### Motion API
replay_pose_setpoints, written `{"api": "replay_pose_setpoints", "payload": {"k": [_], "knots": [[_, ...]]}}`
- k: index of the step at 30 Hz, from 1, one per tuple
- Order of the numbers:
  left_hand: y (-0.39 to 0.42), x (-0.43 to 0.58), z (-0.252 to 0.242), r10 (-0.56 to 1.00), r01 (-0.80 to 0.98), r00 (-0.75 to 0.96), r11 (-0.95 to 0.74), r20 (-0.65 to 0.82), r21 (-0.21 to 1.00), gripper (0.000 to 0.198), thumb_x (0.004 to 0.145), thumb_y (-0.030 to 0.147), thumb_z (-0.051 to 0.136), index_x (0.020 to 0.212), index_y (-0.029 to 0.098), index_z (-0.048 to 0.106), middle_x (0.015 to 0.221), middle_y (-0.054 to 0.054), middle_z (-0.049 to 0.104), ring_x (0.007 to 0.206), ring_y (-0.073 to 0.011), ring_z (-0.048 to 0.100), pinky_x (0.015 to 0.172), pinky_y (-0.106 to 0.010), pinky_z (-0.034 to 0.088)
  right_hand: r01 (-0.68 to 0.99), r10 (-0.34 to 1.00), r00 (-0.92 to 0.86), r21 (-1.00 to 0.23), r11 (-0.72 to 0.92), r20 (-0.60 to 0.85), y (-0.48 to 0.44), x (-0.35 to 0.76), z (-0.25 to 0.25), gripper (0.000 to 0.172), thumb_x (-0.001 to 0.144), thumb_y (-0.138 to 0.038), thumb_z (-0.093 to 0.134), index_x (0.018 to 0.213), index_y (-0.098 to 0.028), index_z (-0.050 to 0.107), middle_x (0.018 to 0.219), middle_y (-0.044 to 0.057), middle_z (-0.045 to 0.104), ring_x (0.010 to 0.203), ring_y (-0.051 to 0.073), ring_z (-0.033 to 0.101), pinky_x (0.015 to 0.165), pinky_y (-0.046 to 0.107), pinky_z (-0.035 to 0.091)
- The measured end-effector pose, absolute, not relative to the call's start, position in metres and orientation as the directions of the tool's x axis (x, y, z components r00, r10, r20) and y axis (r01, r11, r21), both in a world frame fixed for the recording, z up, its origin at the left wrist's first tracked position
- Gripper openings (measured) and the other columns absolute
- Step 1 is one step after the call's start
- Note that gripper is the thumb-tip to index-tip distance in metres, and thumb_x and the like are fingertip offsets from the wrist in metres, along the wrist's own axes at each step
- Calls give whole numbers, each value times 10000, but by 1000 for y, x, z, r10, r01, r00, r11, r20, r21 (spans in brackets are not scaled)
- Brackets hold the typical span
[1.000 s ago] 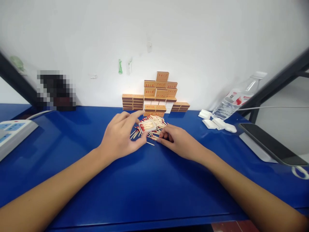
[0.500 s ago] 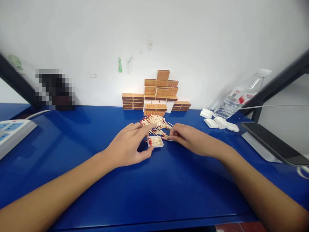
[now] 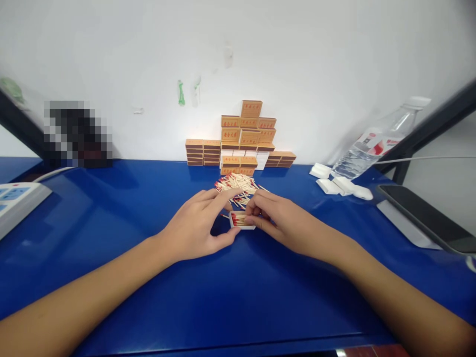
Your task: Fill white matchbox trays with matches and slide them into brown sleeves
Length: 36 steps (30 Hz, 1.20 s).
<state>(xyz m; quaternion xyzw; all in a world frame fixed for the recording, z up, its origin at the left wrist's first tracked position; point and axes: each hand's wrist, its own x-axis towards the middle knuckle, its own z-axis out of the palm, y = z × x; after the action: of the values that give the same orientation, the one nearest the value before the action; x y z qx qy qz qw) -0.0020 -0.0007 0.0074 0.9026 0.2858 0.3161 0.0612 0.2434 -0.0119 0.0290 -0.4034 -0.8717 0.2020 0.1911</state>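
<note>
A small white matchbox tray with red-tipped matches in it lies on the blue table. My left hand curls round its left side, thumb and forefinger touching the tray's ends. My right hand rests over the tray's right end, fingers pinched on matches laid into it. Just behind lies a loose heap of matches.
Stacked orange matchboxes stand against the white wall. Several white empty trays and a tilted water bottle are at the right, with a phone on a stand. A white power strip sits at the far left.
The tray came down from the match heap to the table in front of it. My right hand moved from the heap onto the tray with matches.
</note>
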Motion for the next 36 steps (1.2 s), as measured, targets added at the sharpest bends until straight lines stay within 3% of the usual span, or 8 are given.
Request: {"api": "replay_pose_setpoints", "payload": {"k": [5, 15, 36], "knots": [[-1, -3, 8, 545, 468, 639, -835, 543, 287, 646, 947, 297, 692, 1520, 223, 404, 1193, -49, 762, 1118, -242, 684, 966, -414, 528, 622, 791, -571, -515, 590, 218, -12, 246, 30, 155, 1060, -323, 579, 954, -209, 593, 949, 33, 624, 859, 176, 579, 750, 307, 430], [0, -2, 7, 526, 459, 640, -846, 560, 271, 629, 977, 336, 688, 1525, 221, 401, 1254, -72, 753, 1203, -254, 674, 1007, -433, 539, 605, 794, -587, -565, 561, 159, -11, 249, 36, 265, 1056, -432, 581, 921, -213, 641, 851, 10, 637, 791, 165, 561, 727, 304, 410], [-2, -1, 8, 548, 455, 632, -835, 548, 310, 631, 972, 324, 699, 1526, 241, 409, 1218, -60, 767, 1196, -257, 686, 1047, -462, 538, 619, 814, -548, -562, 549, 193, -11, 250, 39, 171, 1022, -320, 617, 918, -206, 691, 872, 21, 646, 753, 147, 560, 674, 281, 420]]}}
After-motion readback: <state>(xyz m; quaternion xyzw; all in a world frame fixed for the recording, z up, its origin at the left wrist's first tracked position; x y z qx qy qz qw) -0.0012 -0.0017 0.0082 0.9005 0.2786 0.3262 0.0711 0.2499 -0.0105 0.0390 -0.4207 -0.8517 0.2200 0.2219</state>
